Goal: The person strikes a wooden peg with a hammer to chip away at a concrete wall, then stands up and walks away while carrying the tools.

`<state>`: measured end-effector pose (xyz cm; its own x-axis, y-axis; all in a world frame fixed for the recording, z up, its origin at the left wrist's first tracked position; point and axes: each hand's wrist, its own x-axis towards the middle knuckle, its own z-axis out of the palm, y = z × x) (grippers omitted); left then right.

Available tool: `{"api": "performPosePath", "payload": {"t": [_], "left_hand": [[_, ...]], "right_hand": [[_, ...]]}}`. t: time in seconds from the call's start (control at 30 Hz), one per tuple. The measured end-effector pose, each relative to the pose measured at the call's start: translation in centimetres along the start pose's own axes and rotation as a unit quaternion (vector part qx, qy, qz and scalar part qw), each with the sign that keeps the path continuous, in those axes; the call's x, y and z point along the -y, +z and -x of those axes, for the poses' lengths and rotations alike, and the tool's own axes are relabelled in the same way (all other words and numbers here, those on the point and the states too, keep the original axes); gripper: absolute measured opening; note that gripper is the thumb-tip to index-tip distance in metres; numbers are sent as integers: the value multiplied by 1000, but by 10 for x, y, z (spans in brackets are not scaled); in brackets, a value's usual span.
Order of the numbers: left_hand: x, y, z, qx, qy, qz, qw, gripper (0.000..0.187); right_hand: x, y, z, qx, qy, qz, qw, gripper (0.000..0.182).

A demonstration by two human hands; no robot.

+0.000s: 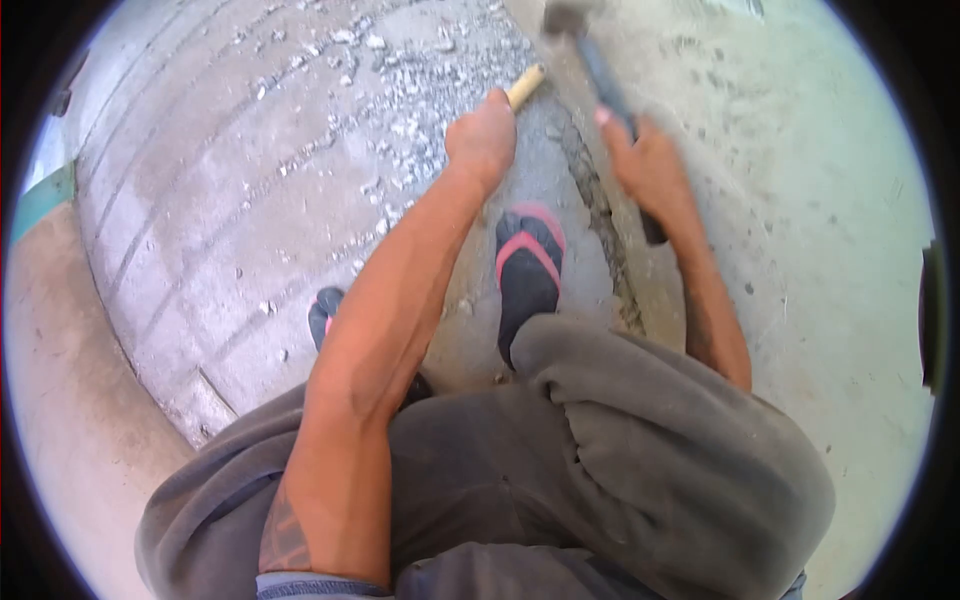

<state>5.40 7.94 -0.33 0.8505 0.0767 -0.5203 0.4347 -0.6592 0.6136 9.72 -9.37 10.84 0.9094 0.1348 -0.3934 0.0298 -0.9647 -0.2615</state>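
Note:
My left hand (483, 142) is closed around a chisel; its pale yellow handle end (526, 87) sticks out past the thumb side, and its working end is hidden by the fist. My right hand (655, 172) grips a hammer (602, 75) by its dark shaft. The hammer head is raised at the top of the view, to the right of the chisel and apart from it, slightly blurred. Beneath both hands runs a rough, broken groove (598, 205) in the concrete.
Grey rubble chips (420, 95) lie scattered over the concrete floor (220, 180) at left. My foot in a pink-strapped sandal (529, 255) stands close to the groove. A smooth pale slab (820, 220) lies to the right, and a curved ledge (85, 350) borders the left.

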Motion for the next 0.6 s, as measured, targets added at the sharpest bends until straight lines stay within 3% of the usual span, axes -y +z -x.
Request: {"api": "performPosePath", "payload": {"t": [0.1, 0.2, 0.27, 0.33, 0.4, 0.43, 0.5, 0.6], "left_hand": [[-4, 5, 5, 9, 1, 3, 1000, 24], [-8, 4, 4, 15, -3, -16, 1000, 25], [-10, -1, 0, 23, -17, -17, 999, 26], [-10, 1, -2, 27, -18, -4, 999, 27], [-8, 2, -8, 14, -16, -4, 1000, 27], [-6, 4, -13, 1, -15, -6, 1000, 27], [-6, 24, 8, 34, -12, -10, 999, 26], [-9, -2, -8, 25, 3, -20, 999, 26]], "right_hand": [[66, -59, 12, -89, -54, -188, 977, 48], [81, -67, 7, -137, -110, -390, 904, 46], [31, -14, -1, -216, -82, -186, 955, 54], [-40, 59, -5, -208, -112, 146, 961, 52], [-3, 23, 14, -3, 54, -17, 998, 53], [18, 4, 13, 106, 132, -99, 981, 53], [22, -13, 4, 18, 37, -93, 995, 52], [80, -62, 7, -95, -40, -292, 951, 45]]}}
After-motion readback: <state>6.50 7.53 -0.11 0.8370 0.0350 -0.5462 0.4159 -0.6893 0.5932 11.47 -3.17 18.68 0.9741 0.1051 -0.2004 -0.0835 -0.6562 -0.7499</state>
